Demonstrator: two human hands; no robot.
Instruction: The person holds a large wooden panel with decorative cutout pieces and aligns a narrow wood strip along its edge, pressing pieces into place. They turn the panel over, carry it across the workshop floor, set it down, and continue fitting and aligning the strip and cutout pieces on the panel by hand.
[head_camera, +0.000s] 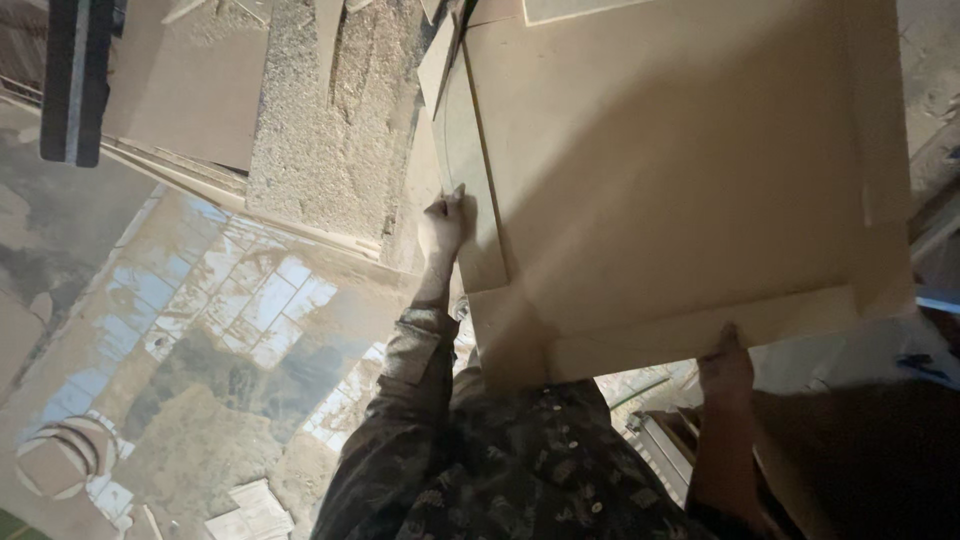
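A stack of large pale fibreboard panels (680, 170) fills the upper right, seen from above. My left hand (445, 222) grips the left edge of a lower panel, fingers closed on it. My right hand (726, 362) is pressed against the near edge of the stack, under the top panel's lip. How far its fingers wrap underneath is hidden. My sleeves and shirt carry a dark patterned print (500, 460).
A chipboard sheet (320, 120) and more boards (190, 80) lie at the upper left. The patterned floor (220, 310) is dusty, with offcuts (250, 512) and a round wooden piece (60, 462) at the lower left. A dark bar (75, 80) hangs at the top left.
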